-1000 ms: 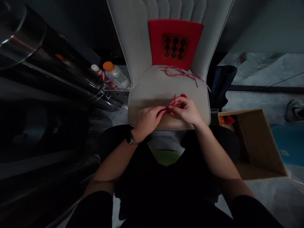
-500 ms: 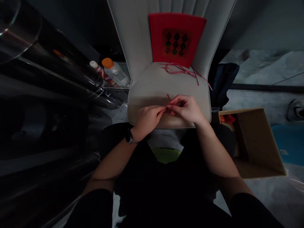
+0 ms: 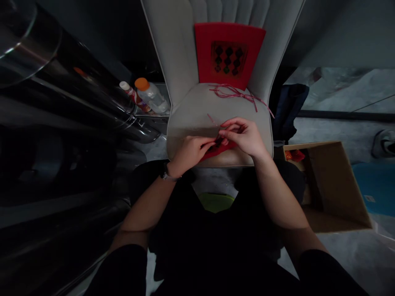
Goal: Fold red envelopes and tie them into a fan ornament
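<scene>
Over the front of the chair seat, my left hand and my right hand meet, thumbs and forefingers pinched close together. Between the fingertips is a thin red ribbon, one end of it sticking up toward the left. Under both hands lies a flat red piece, mostly covered, so its kind is not clear. Farther back on the seat rest several loose pink-red ribbons. Behind them a red sheet with dark diamond shapes leans against the backrest.
The grey padded chair stands before my knees. At left are an orange-capped bottle, a white-capped bottle and a shiny dark cylinder. An open cardboard box with red items is at right, near a blue object.
My fingers have shifted slightly apart, and the ribbon end now tilts left. More of the red piece shows beneath my hands. The view has moved a little.
</scene>
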`<state>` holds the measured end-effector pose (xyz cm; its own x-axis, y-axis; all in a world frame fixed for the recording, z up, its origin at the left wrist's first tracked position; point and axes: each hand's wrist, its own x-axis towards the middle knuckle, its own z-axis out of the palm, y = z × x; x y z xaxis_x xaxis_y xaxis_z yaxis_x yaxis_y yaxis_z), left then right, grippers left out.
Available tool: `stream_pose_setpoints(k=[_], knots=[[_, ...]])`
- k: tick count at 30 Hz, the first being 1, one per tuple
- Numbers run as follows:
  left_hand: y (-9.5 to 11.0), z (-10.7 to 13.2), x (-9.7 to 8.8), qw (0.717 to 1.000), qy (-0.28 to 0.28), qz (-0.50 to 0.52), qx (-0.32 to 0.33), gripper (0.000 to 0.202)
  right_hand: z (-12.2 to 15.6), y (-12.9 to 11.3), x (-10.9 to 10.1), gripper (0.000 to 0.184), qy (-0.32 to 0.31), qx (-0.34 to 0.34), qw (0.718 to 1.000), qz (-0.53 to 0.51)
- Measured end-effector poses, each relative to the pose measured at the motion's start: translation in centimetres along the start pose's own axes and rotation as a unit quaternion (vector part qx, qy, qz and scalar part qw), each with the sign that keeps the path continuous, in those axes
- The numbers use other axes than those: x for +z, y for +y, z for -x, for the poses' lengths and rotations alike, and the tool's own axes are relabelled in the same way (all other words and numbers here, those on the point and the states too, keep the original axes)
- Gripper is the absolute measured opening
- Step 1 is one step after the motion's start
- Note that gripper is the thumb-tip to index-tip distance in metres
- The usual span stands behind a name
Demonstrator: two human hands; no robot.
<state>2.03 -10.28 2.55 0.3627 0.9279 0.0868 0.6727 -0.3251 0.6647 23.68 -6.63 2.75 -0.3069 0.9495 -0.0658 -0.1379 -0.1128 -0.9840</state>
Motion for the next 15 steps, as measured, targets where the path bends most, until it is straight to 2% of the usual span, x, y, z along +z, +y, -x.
stream_pose_setpoints(k=[5,9,12,15], knots=[[-0.8,-0.9,0.3,0.992,-0.028,0.101,-0.064,0.024,-0.5,0.6,-0.5,0.049,0.006,-0.010,1.000,-0.007],[-1.8,-1.6,0.4,0.983,-0.026,0.153,-0.099,0.024,-0.6,1.2,-0.6,0.051,0.017,-0.030,0.999,-0.022],[-2.2,-1.8,0.4,0.981,-0.023,0.167,-0.094,0.025,-0.8,1.0,-0.5,0.047,0.026,-0.052,0.998,-0.014],[-2.0,-1.7,0.4,0.988,-0.040,0.134,-0.059,0.024,-1.1,0.5,-0.1,0.038,-0.004,-0.061,0.998,0.027]])
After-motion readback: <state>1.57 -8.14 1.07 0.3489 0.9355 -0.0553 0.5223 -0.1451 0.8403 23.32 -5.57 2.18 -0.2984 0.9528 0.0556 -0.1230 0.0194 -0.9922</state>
